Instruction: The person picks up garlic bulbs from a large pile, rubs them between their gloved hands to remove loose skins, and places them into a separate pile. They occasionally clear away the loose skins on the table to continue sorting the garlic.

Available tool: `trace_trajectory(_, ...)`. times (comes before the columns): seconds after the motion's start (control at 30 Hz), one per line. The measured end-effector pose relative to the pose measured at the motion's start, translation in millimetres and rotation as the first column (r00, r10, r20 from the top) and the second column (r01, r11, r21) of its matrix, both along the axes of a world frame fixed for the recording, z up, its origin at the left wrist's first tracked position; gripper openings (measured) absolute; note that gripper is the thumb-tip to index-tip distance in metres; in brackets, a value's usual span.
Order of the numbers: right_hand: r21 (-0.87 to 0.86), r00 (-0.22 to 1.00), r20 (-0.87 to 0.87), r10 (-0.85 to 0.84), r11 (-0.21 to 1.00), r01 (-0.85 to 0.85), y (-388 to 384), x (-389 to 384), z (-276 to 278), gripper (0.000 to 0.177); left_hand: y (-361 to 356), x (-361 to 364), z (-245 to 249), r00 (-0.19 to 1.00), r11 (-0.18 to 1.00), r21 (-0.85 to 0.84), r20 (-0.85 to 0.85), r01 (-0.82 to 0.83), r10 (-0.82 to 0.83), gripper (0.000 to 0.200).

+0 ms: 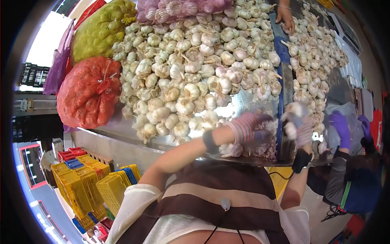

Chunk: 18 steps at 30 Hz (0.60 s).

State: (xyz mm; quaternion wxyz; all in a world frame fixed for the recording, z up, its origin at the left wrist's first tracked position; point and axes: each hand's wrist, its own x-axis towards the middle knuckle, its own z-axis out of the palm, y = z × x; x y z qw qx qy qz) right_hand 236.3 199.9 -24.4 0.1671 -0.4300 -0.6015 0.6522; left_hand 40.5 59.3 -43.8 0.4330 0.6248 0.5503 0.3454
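Note:
My left hand [248,127], in a striped glove, is over the steel table just left of the blue divider [280,97]. Motion smears its fingers, and loose garlic skins [266,150] lie below them. Across the divider, my right hand [304,132], also gloved, is closed around garlic bulbs [297,109], blurred by movement. A large heap of garlic bulbs [185,87] spreads ahead of my left arm. One bulb [231,150] sits close to my left wrist, by the table's near edge.
More garlic [310,69] lies right of the divider. A co-worker's purple-gloved hand [340,126] is by a plastic bag at right; another person's hand [285,18] reaches in from the top. A red net sack [89,91] and yellow crates [77,187] stand left.

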Motion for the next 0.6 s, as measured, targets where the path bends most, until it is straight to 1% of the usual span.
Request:
trace_trajectory(0.03,0.231,0.973,0.209,-0.100,0.972,0.051,17,17,1,0.051,11,-10,-21,0.975,0.987,-0.158,-0.220,0.004,-0.039,0.057)
trace_trajectory(0.07,0.458,0.933,0.284,-0.220,0.886,0.069,39,37,-14,0.054,20,-15,-39,0.900,0.952,-0.306,-0.419,-0.017,-0.118,0.061)
trace_trajectory(0.1,0.661,0.877,0.326,-0.353,0.748,0.055,56,51,-27,0.057,22,-15,-21,0.886,0.901,-0.410,-0.457,-0.138,-0.072,0.063)
trace_trajectory(0.13,0.668,0.869,0.331,-0.368,0.742,0.060,62,53,-23,0.057,22,-17,-2,0.864,0.827,-0.498,-0.503,-0.260,-0.031,0.066)
trace_trajectory(0.17,0.673,0.724,0.553,-0.414,0.734,-0.095,67,52,-18,0.060,20,-15,-16,0.829,0.873,-0.400,-0.560,-0.281,0.010,0.071)
trace_trajectory(0.2,0.633,0.522,0.725,-0.450,0.735,-0.245,71,51,-13,0.063,20,-13,-20,0.833,0.877,-0.397,-0.554,-0.271,0.007,0.071)
trace_trajectory(0.23,0.608,0.490,0.747,-0.450,0.760,-0.229,72,46,-11,0.060,22,-10,-24,0.813,0.892,-0.375,-0.583,-0.252,-0.015,0.071)
trace_trajectory(0.27,0.607,0.483,0.750,-0.452,0.760,-0.232,69,42,-9,0.060,22,-7,-28,0.792,0.905,-0.357,-0.609,-0.233,-0.037,0.071)
trace_trajectory(0.3,0.730,0.498,0.675,-0.545,0.592,-0.341,58,31,-1,0.059,24,-6,-22,0.836,0.892,-0.417,-0.542,-0.174,-0.090,0.077)
trace_trajectory(0.33,0.807,0.526,0.587,-0.616,0.397,-0.436,51,27,2,0.059,26,-3,-40,0.841,0.890,-0.426,-0.532,-0.166,-0.098,0.077)
trace_trajectory(0.37,0.830,0.649,0.557,-0.518,0.356,-0.429,59,35,-26,0.053,31,2,-78,0.811,0.898,-0.439,-0.537,-0.035,-0.231,0.083)
trace_trajectory(0.4,0.806,0.680,0.586,-0.441,0.406,-0.431,35,4,-7,0.046,37,8,-126,0.762,0.888,-0.450,-0.540,0.098,-0.358,0.089)
trace_trajectory(0.43,0.655,0.703,0.673,-0.231,0.629,-0.420,14,-11,-5,0.041,42,14,-194,0.750,0.912,-0.360,-0.545,0.195,-0.376,0.089)
trace_trajectory(0.47,0.690,0.864,0.498,0.075,0.569,-0.447,13,-20,-23,0.037,24,8,-144,0.750,0.905,-0.367,-0.533,0.212,-0.392,0.089)
trace_trajectory(0.5,0.680,0.856,0.462,0.230,0.528,-0.509,4,-21,-44,0.033,23,3,-89,0.806,0.854,-0.498,-0.438,0.150,-0.397,0.083)
trace_trajectory(0.53,0.642,0.781,0.590,0.206,0.467,-0.608,-6,-27,-56,0.032,47,3,-38,0.858,0.779,-0.620,-0.344,0.097,-0.381,0.078)
trace_trajectory(0.57,0.588,0.688,0.704,0.174,0.401,-0.703,-15,-32,-63,0.031,45,10,-30,0.833,0.800,-0.589,-0.381,0.116,-0.401,0.066)
trace_trajectory(0.6,0.583,0.685,0.708,0.171,0.405,-0.704,-24,-34,-68,0.031,39,21,-57,0.834,0.799,-0.589,-0.375,0.124,-0.405,0.066)
